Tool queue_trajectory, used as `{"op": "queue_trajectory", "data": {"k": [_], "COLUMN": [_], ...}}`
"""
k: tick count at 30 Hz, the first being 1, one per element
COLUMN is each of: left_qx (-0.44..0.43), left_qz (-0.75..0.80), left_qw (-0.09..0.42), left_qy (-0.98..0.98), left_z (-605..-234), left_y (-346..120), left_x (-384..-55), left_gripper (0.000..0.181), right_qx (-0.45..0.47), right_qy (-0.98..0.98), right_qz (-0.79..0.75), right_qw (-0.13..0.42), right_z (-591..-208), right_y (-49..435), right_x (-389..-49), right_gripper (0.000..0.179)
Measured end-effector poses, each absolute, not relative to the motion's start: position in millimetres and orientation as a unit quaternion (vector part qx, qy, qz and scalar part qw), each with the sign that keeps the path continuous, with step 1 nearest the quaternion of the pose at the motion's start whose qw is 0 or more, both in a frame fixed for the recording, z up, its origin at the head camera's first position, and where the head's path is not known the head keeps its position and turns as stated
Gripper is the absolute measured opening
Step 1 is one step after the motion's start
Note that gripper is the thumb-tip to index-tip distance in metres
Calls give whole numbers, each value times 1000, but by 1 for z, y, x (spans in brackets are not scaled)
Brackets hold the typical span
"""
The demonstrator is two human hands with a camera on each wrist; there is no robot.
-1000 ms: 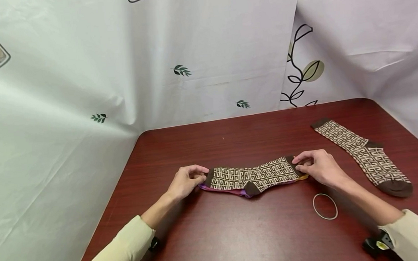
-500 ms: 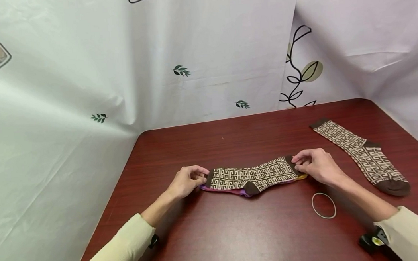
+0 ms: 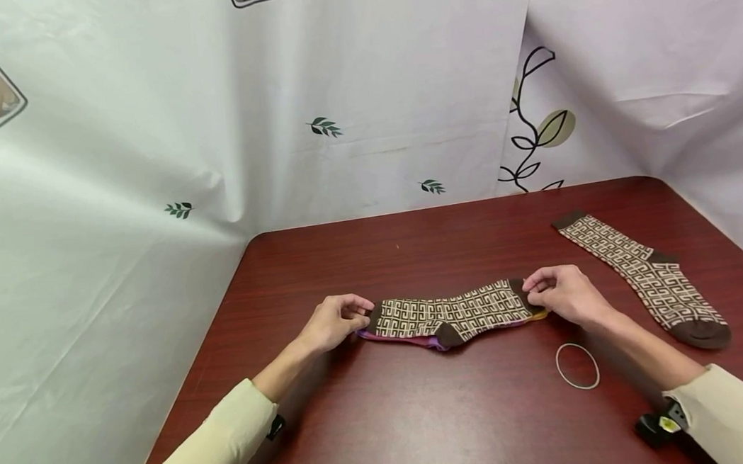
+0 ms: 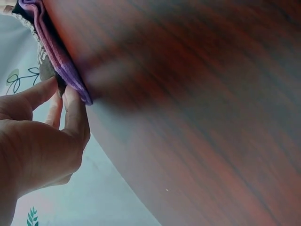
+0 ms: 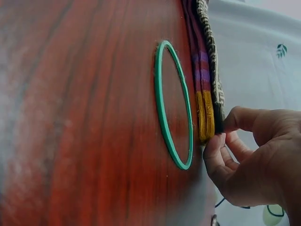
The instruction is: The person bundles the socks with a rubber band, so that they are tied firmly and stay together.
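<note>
A brown sock with a cream geometric pattern (image 3: 453, 314) lies lengthwise across the table on top of purple socks. In the left wrist view the purple socks (image 4: 54, 54) show as layered edges below it. Thumb and fingers of my left hand (image 3: 334, 324) pinch its dark left end. At the opposite end, my right hand (image 3: 567, 294) pinches the dark brown tip between thumb and fingers. Mustard-yellow ends (image 5: 205, 115) of the lower socks sit beside that pinch in the right wrist view.
A second patterned sock (image 3: 645, 268) lies flat at the right of the red-brown table (image 3: 408, 414). Nearer, below my right hand, is a thin rubber band (image 3: 578, 366), green in the right wrist view. White printed curtains (image 3: 369, 83) stand behind the table and at its sides.
</note>
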State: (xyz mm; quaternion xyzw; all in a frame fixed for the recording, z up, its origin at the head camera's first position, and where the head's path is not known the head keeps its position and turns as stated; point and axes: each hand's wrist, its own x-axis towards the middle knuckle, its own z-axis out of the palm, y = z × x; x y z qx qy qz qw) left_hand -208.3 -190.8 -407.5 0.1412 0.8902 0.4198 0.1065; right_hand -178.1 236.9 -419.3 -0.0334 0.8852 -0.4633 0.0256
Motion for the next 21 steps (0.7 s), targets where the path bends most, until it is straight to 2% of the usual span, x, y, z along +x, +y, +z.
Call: {"op": "queue_trajectory", "data": {"k": [8, 21], "left_qx": [132, 128], "left_qz": [408, 395], "left_qw": [96, 123], "left_qy": [898, 901], "left_z": [-408, -403], "left_y": [-191, -194], "left_x": [-210, -210], "left_gripper": [19, 16], "right_qx": [-16, -21], "right_qy": [834, 881], "right_qz": [-547, -468], "right_qw": [75, 70], "right_z": [-424, -412], "right_y": [244, 251], "right_x": [-181, -174], "right_gripper": [19, 20]}}
